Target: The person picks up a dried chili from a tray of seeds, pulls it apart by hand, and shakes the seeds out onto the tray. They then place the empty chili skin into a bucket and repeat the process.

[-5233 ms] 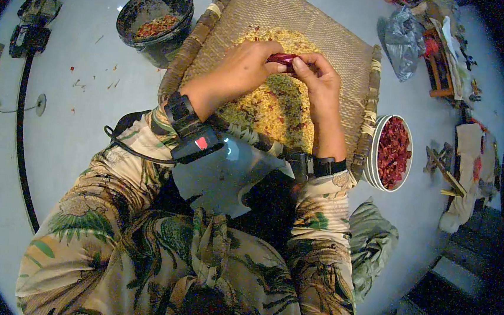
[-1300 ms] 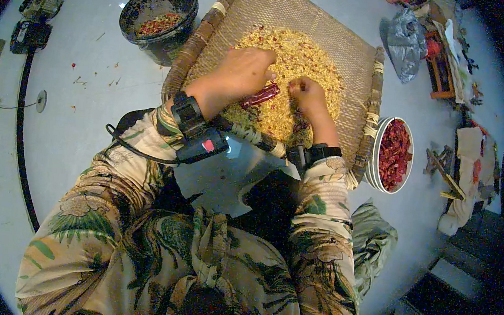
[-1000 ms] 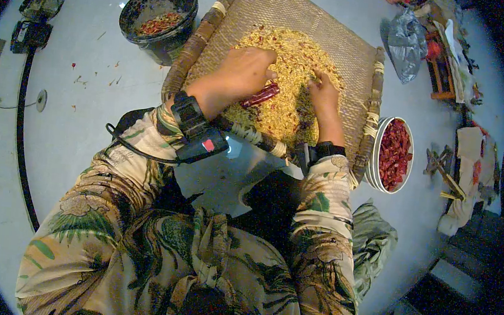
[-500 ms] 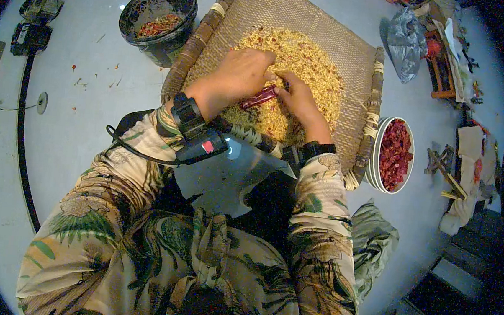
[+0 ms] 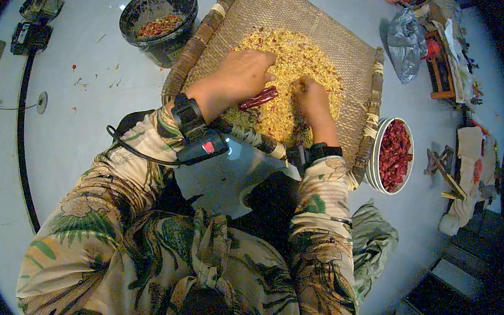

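A woven basket tray [image 5: 354, 65] with a bound rim holds a heap of yellow seeds [image 5: 302, 52] mixed with red flakes. My left hand [image 5: 244, 71] is over the heap's left part, its fingers curled and closed; the dark red dried chili [image 5: 259, 99] lies just below its fingertips, partly under the hand. To the right, my right hand [image 5: 314, 100] is above the seeds with its fingertips pinched together. Whatever either pinch holds is too small or hidden to make out.
Left of the tray stands a black bucket [image 5: 181, 36] with red and yellow bits inside. At the right is a white bowl [image 5: 375, 167] of red chili pieces. A grey plastic bag [image 5: 406, 45], a green cloth [image 5: 372, 244] and a small wooden stand [image 5: 440, 169] lie farther out.
My right hand has moved right, away from the chili and my left hand, and its fingers have closed into a pinch. My left hand has hardly moved.
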{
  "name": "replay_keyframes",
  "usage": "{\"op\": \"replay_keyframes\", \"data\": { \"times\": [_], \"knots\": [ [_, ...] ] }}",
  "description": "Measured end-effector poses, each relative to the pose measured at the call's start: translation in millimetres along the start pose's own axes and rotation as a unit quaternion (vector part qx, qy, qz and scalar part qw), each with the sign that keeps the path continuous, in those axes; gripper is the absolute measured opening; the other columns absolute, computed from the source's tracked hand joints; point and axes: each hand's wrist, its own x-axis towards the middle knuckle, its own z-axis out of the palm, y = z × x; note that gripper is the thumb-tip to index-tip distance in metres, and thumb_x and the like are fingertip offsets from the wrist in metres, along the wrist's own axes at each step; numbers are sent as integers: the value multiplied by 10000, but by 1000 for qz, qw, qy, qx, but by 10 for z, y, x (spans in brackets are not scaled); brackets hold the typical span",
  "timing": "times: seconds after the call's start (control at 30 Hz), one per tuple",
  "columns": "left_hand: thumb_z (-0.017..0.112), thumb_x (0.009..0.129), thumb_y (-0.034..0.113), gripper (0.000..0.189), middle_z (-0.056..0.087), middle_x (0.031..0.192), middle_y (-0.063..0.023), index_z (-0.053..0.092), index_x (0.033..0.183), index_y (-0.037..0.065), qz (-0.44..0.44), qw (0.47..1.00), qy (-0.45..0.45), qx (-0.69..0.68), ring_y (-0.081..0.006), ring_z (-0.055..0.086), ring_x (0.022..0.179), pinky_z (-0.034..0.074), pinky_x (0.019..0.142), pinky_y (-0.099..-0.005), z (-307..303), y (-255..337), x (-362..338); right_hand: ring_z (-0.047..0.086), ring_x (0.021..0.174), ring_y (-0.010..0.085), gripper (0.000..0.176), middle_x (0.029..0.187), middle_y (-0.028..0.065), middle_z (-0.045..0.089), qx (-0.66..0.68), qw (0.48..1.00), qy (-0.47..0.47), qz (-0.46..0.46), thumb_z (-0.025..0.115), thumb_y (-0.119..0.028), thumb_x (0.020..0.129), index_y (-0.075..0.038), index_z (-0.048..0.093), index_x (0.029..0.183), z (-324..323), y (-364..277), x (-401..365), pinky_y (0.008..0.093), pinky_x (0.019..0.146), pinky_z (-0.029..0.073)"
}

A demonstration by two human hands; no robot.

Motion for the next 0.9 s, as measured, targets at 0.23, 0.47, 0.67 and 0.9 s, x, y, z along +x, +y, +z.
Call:
{"op": "replay_keyframes", "data": {
  "times": [0.23,0.47,0.67,0.9],
  "knots": [
    [601,777,232,235,621,874,-185,581,890,27,5,1000,2,2,-358,587,868,454,731,-469,63,-63,-7,584,908,347,289,964,185,614,95,990,108,-6,595,-115,771,-81,595,1058,4,82,130,389,794,465],
    [585,777,204,263,615,918,-190,585,993,54,37,999,18,2,-381,576,877,457,733,-476,53,-137,-39,441,1144,388,440,1244,220,469,69,991,53,-98,599,-233,794,-104,512,1206,251,-105,187,437,992,345],
    [581,782,198,277,617,919,-189,585,1024,63,23,1000,10,3,-378,578,885,458,741,-471,42,-141,-20,424,1186,350,537,1264,198,465,-8,993,-59,-100,691,-343,729,-118,531,1190,224,-376,63,384,988,351],
    [583,773,205,299,619,908,-193,584,1036,63,-8,1000,-22,18,-378,586,866,463,729,-478,-34,-92,11,518,1017,351,430,1098,160,539,-90,978,-152,-112,737,-222,665,-93,584,1045,55,-477,-75,405,870,442]
  ]
}}
